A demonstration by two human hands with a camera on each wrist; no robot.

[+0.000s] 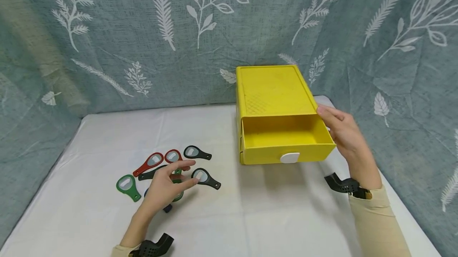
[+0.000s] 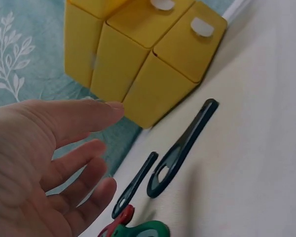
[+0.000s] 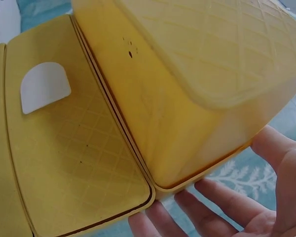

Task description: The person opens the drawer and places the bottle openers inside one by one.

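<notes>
My left hand hovers over several bottle openers on the white cloth, fingers spread and holding nothing. A black bottle opener lies just past its fingertips, and another black one lies farther back. Red bottle openers and a green bottle opener lie around the hand, which partly hides others. On the right stands a yellow drawer cabinet, its top drawer pulled out with a bare inside showing. My right hand touches the cabinet's right side with extended fingers.
The white cloth covers the table. A patterned grey-green curtain hangs behind and along both sides. White handles, such as the lower drawer's handle, stick out from the drawer fronts.
</notes>
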